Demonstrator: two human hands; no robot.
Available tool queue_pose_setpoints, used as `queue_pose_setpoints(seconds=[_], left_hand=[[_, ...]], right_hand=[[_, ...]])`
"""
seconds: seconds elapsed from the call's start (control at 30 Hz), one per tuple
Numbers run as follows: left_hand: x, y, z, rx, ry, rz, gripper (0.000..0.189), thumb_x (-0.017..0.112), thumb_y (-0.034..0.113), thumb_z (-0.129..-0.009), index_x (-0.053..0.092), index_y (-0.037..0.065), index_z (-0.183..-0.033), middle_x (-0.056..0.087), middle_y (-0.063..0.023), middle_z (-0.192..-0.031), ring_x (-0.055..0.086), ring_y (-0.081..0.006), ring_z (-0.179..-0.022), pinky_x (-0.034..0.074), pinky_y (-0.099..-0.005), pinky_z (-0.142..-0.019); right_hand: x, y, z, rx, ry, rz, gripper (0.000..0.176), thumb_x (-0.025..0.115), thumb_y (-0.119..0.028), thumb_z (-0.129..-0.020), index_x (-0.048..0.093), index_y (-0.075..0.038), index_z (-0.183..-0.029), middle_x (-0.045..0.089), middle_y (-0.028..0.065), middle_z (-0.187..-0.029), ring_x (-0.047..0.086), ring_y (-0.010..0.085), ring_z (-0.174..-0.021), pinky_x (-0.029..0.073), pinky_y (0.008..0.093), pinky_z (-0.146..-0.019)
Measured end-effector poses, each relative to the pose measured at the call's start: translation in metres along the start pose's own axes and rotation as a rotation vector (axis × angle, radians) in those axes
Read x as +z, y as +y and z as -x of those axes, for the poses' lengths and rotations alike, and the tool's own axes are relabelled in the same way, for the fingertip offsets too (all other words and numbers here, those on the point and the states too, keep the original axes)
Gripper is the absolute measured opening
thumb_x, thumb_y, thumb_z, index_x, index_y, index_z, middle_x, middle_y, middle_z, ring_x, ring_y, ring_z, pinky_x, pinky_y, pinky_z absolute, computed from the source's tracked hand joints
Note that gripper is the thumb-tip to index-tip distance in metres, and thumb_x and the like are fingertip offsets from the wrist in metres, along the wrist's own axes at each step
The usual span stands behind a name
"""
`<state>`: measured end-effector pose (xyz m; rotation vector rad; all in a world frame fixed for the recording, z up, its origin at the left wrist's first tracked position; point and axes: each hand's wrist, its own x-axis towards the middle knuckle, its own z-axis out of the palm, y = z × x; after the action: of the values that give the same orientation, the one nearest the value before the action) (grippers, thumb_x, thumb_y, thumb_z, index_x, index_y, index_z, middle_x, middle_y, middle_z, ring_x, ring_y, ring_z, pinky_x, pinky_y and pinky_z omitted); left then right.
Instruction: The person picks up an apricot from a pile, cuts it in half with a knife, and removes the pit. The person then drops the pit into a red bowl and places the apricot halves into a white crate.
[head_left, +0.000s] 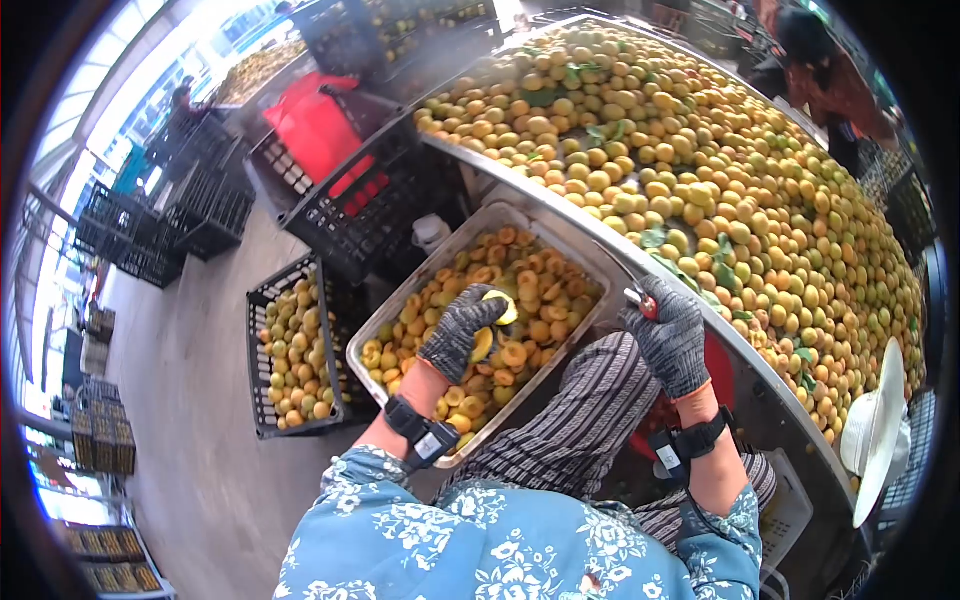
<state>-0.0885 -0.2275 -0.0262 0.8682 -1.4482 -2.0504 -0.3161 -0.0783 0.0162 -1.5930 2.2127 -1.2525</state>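
Note:
My left hand (462,328), in a dark grey knit glove, is closed on a cut apricot half (506,309) with its yellow flesh showing. Just below its fingers a second yellow apricot piece (483,345) shows against the fruit underneath. Under this hand lies a pale rectangular tub (362,352) filled with halved apricots (520,275). Gloved as well, my right hand (668,335) grips a small knife (648,304) with a red handle, its thin blade pointing up and left over the tub's right edge.
A metal-edged table (560,205) heaped with whole apricots (700,190) spans the right side. A black crate (254,375) of apricots stands left of the tub, and another crate (350,215) holds a red bag (310,120). A white hat (872,435) sits at far right; another person (835,75) bends beyond the table.

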Motion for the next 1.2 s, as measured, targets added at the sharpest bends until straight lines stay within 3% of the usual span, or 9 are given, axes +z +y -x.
queue_pose_setpoints(seconds=[0.1,0.2,0.27,0.37,0.63,0.7,1.03,1.17,1.2], left_hand=[[-0.067,-0.033,0.003,-0.016,0.049,-0.175,0.024,0.064,0.014,-0.085,0.054,0.004,-0.104,0.059,-0.0049,-0.091,0.060,-0.0125,-0.080,0.051,-0.0268,-0.071],[-0.089,-0.034,0.024,0.224,0.264,-0.367,0.025,0.063,0.015,-0.086,0.054,0.004,-0.106,0.058,-0.0052,-0.089,0.060,-0.0143,-0.080,0.052,-0.0269,-0.071],[-0.095,-0.026,0.037,0.203,0.313,-0.054,0.026,0.063,0.016,-0.087,0.055,0.004,-0.108,0.060,-0.0065,-0.090,0.060,-0.0161,-0.078,0.052,-0.0283,-0.071],[-0.112,-0.024,0.051,0.107,-0.034,0.502,0.031,0.062,0.017,-0.087,0.052,0.004,-0.114,0.063,-0.0101,-0.102,0.062,-0.0166,-0.082,0.053,-0.0261,-0.070],[-0.083,-0.020,0.078,0.180,0.009,0.029,0.051,0.067,0.005,-0.079,0.042,0.003,-0.124,0.058,-0.0094,-0.105,0.064,-0.0217,-0.088,0.056,-0.0288,-0.072],[-0.081,-0.017,0.086,-0.017,-0.093,0.634,0.053,0.067,0.005,-0.078,0.042,0.004,-0.124,0.057,-0.0077,-0.102,0.064,-0.0211,-0.084,0.056,-0.0287,-0.068],[-0.084,-0.032,0.098,-0.051,-0.058,0.591,0.035,0.062,0.013,-0.085,0.048,0.006,-0.116,0.058,-0.0041,-0.083,0.049,-0.0085,-0.057,0.037,-0.0184,-0.044],[-0.087,-0.042,0.097,-0.079,-0.087,0.677,0.030,0.063,0.008,-0.082,0.053,0.004,-0.110,0.060,-0.0063,-0.087,0.056,-0.0129,-0.065,0.045,-0.0212,-0.054],[-0.085,-0.046,0.099,0.114,0.003,0.234,0.029,0.064,0.004,-0.079,0.056,0.004,-0.106,0.061,-0.0075,-0.088,0.058,-0.0167,-0.073,0.048,-0.0242,-0.063]], right_hand=[[0.026,-0.032,-0.011,0.077,-0.114,0.002,0.028,0.069,-0.007,-0.069,0.061,-0.002,-0.096,0.063,0.0155,-0.077,0.061,0.0317,-0.071,0.049,0.0345,-0.066],[0.054,-0.062,-0.014,0.117,-0.170,-0.184,0.025,0.070,-0.009,-0.070,0.061,-0.001,-0.092,0.061,0.0156,-0.074,0.063,0.0291,-0.069,0.048,0.0337,-0.063],[0.076,-0.064,-0.010,0.098,-0.245,-0.142,0.023,0.071,-0.011,-0.072,0.059,-0.001,-0.089,0.059,0.0154,-0.072,0.057,0.0189,-0.064,0.048,0.0325,-0.063],[0.105,-0.070,0.003,0.105,-0.295,-0.112,0.022,0.070,-0.012,-0.073,0.059,-0.002,-0.089,0.058,0.0144,-0.070,0.053,0.0195,-0.061,0.047,0.0323,-0.062],[0.141,-0.093,0.026,0.012,-0.426,0.099,0.020,0.069,-0.020,-0.075,0.059,-0.006,-0.085,0.060,0.0163,-0.071,0.061,0.0340,-0.068,0.048,0.0383,-0.059],[0.146,-0.094,0.027,-0.190,-0.402,0.259,0.014,0.065,-0.019,-0.077,0.058,-0.008,-0.082,0.058,0.0146,-0.067,0.060,0.0335,-0.066,0.047,0.0402,-0.058],[0.162,-0.098,0.029,-0.330,-0.489,0.440,0.015,0.065,-0.016,-0.072,0.056,-0.010,-0.083,0.058,0.0107,-0.070,0.060,0.0312,-0.066,0.046,0.0401,-0.058],[0.167,-0.092,0.030,-0.354,-0.452,0.401,0.014,0.064,-0.010,-0.069,0.053,-0.012,-0.078,0.057,0.0086,-0.067,0.059,0.0292,-0.063,0.045,0.0406,-0.056],[0.168,-0.090,0.031,-0.368,-0.442,0.367,0.013,0.063,-0.010,-0.070,0.053,-0.011,-0.078,0.057,0.0089,-0.067,0.059,0.0294,-0.064,0.045,0.0408,-0.055]])
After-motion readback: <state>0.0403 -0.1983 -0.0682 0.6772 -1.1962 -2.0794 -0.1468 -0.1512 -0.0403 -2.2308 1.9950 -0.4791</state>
